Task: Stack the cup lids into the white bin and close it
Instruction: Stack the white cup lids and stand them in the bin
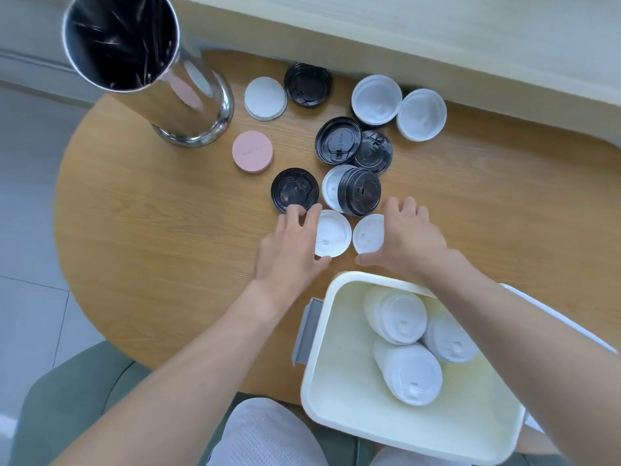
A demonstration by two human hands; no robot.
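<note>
Reaching both open hands, left hand (pixel 290 245) and right hand (pixel 408 235), I'm closing on two white lids (pixel 331 238) on the desk (pixel 151 230); next, gathering them for the white bin (pixel 322 331).

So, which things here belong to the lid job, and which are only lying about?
For the job:
white bin
stacks of white lids in it
white lids and black lids on the table

Lying about:
steel container
pink disc
flat white disc
</note>
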